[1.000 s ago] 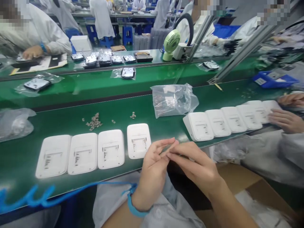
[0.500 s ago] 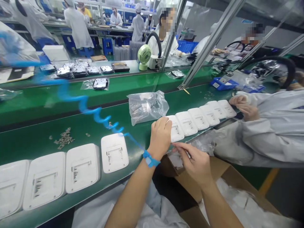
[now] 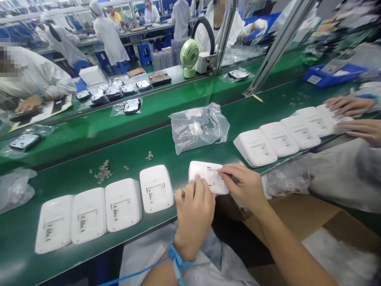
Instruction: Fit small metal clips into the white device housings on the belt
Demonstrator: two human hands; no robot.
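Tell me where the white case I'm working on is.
In the head view, your white case is just right of and below centre, at your left hand, nearer you than the clear plastic bag.

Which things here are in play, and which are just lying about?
In play:
- white case, in the left hand, right hand at its recess
- likely four more cases and small metal pieces

Apparently just lying about:
- green fan
- yellow stick
- blue bin

Green fan (image 3: 189, 53), blue wristband (image 3: 177, 256)
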